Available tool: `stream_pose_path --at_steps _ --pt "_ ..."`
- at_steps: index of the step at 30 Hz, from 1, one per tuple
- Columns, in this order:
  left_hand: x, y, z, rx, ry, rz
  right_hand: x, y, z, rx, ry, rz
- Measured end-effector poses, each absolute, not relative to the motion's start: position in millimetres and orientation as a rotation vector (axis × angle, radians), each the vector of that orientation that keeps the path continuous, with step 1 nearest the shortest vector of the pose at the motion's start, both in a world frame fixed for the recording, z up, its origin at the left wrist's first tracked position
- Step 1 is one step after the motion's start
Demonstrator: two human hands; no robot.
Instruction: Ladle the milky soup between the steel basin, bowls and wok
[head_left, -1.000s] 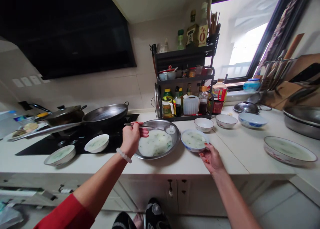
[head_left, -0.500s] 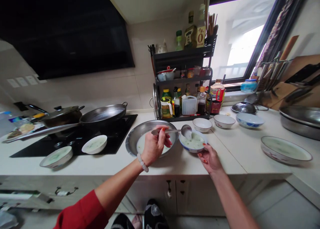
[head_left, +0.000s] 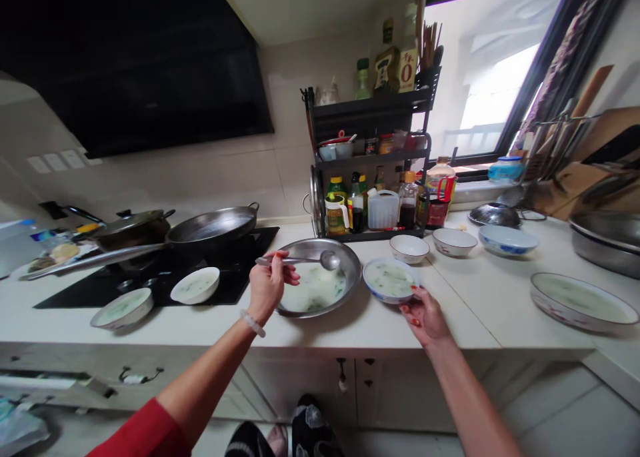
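Observation:
My left hand (head_left: 269,286), with a bead bracelet at the wrist, is closed around the handle of a metal ladle (head_left: 329,260). The ladle's bowl is over a wide steel basin (head_left: 353,265) of whitish, thin porridge or soup with green bits. To the right of the basin, a blue-and-white bowl (head_left: 389,278) holds the same whitish food. My right hand (head_left: 425,316) grips this bowl's right rim, thumb on top and fingers curled beneath.
Filled bowls stand at the left, a patterned bowl (head_left: 123,308) and a white bowl (head_left: 195,286), and at the right, a large bowl (head_left: 583,300). Behind are empty bowls (head_left: 409,249) and a rack (head_left: 370,104) of bottles. A wok (head_left: 213,225) sits on the stove.
My left hand has moved the ladle left, from over the blue-and-white bowl to over the basin. My right hand keeps its hold on the bowl. The view has shifted slightly.

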State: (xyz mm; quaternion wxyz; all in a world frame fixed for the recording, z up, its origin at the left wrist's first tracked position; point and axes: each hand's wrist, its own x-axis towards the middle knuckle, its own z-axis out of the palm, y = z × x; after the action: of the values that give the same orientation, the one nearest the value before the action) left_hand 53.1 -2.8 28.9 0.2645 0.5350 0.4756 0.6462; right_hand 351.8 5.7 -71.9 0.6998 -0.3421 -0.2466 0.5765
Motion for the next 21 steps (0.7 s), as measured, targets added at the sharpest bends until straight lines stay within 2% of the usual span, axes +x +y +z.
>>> stream_pose_path --at_steps 8,21 --pt "26.5 -4.1 4.8 1.543 1.529 1.585 351.3 4.9 -71.7 -0.761 -0.552 1.284" --pt "18.3 3.1 14.6 0.998 1.481 1.737 350.8 4.8 -70.4 -0.762 -0.566 1.282"
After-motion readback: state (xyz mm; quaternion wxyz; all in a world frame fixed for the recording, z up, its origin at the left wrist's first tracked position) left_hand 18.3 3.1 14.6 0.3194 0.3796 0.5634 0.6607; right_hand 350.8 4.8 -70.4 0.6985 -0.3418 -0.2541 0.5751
